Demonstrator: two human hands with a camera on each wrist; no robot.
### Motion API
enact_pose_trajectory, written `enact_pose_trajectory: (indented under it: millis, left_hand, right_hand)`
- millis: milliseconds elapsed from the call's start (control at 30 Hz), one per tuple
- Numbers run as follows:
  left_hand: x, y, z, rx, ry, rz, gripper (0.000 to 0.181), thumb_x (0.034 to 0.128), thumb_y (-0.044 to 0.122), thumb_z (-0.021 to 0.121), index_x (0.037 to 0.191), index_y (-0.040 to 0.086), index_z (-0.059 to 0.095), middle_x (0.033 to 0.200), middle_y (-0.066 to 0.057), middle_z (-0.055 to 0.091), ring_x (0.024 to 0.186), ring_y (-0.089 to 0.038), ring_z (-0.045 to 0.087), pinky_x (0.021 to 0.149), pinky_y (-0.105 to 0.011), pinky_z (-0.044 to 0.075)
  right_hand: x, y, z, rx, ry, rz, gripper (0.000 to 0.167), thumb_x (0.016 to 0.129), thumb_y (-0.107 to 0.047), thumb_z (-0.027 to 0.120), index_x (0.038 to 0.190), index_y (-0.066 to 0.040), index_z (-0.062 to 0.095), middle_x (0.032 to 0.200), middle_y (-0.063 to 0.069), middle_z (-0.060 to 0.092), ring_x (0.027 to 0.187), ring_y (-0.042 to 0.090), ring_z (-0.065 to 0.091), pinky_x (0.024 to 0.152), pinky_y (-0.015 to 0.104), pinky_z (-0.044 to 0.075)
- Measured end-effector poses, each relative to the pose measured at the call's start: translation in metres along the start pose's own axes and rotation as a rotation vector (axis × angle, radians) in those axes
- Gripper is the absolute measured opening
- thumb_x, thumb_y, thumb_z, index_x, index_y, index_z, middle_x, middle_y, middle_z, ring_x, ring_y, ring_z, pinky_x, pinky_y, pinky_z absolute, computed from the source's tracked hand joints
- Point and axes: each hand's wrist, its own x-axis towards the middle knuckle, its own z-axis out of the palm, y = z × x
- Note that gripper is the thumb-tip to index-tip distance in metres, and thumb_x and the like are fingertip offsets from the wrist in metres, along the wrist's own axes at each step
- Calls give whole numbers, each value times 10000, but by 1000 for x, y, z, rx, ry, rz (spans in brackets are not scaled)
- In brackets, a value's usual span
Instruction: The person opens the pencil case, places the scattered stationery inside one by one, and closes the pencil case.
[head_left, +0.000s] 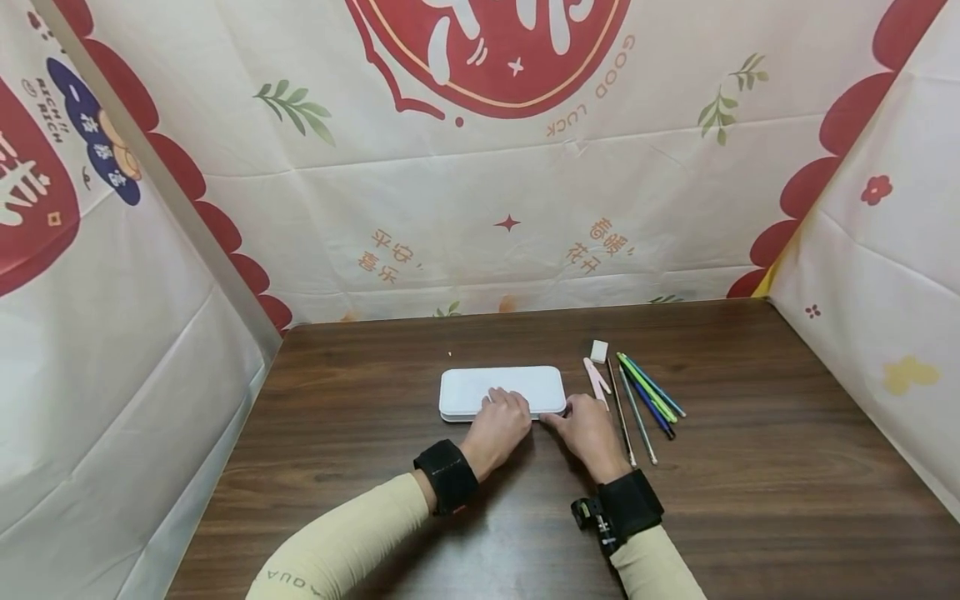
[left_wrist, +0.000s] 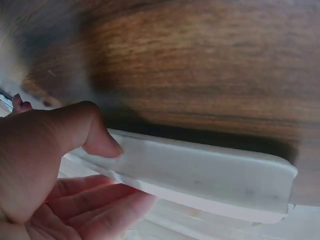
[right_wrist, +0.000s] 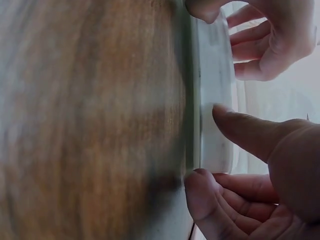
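Observation:
A flat white pencil case (head_left: pixel 465 392), closed and with rounded corners, lies on the brown table. My left hand (head_left: pixel 501 427) holds its front near the middle, with the thumb on the front side and the fingers over the top. In the left wrist view the left thumb (left_wrist: pixel 102 142) bends against the white side wall (left_wrist: pixel 200 175). At the front right corner is my right hand (head_left: pixel 592 433). Its thumb (right_wrist: pixel 245 130) presses the front side while the other fingers (right_wrist: pixel 215 205) curl around the right end, as the right wrist view shows.
Right of the case lie several pens and pencils (head_left: pixel 649 393), a slim brown stick (head_left: pixel 620 408), a pink V-shaped item (head_left: pixel 596 377) and a white block like an eraser (head_left: pixel 599 351). Printed cloth (head_left: pixel 480 200) hangs behind the table and along both sides.

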Motion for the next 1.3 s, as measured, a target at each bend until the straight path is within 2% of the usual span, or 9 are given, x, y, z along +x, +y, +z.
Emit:
enact_pose_trajectory:
  millis: [300,433,533,733,867,1000,1100,1200,1300]
  left_hand:
    - [3,-3,0,23,17,6,550,945,-19,156,1084,28,686,972,-156,738,878,-244,718,710,-308,584]
    - [6,-9,-1,12,27,11,366,943,56,345,1063,25,689,945,-149,739,847,-230,717,687,-296,579]
    - [9,-16,-3,1,43,27,236,930,116,479,988,43,696,856,-107,731,752,-178,700,624,-254,561]
    - [14,-30,-6,-32,47,113,117,908,115,579,868,92,687,696,8,644,624,-94,622,563,-226,531]
    - [15,-31,-5,-29,46,129,190,917,68,504,870,76,689,686,9,636,607,-94,609,547,-233,519]
    - [14,-29,-3,5,66,101,359,913,8,331,859,69,681,677,-3,637,572,-95,583,498,-227,478]
    - [14,-27,-3,7,74,78,397,909,3,297,865,66,687,686,-21,652,569,-104,587,489,-224,474]
    - [14,-27,-4,-14,71,77,293,924,56,405,868,65,693,687,-28,660,569,-110,598,491,-225,486]
    - [15,-30,-7,-54,50,94,150,906,119,555,863,74,691,680,-11,648,574,-106,603,498,-228,496]
  right_hand:
    - [1,-4,-6,-3,6,-11,350,815,-284,820,825,49,712,592,27,527,553,178,464,510,287,338]
    - [2,-4,-7,6,33,-36,361,815,-294,820,821,50,708,585,31,530,535,169,463,495,283,335]
    - [2,-3,-8,6,63,-60,364,813,-295,822,809,48,702,589,39,542,530,167,465,491,283,336]
    - [3,-2,-8,5,116,-91,379,805,-312,827,787,42,692,607,54,575,538,171,477,499,288,348]
    - [3,-2,-7,24,131,-99,381,806,-319,826,768,34,689,588,42,560,531,167,468,498,289,344]
    - [3,-1,-6,52,124,-107,371,824,-329,811,773,21,701,579,17,535,535,163,453,503,288,323]
    - [3,1,-4,56,117,-109,359,841,-335,795,741,-4,699,564,-6,502,538,161,437,506,283,305]
    - [2,2,-3,50,110,-103,358,850,-340,785,712,-22,700,544,-16,470,531,159,419,502,277,288]
    - [1,3,-3,40,101,-101,331,846,-328,790,749,-17,736,554,4,537,534,157,440,502,275,307]
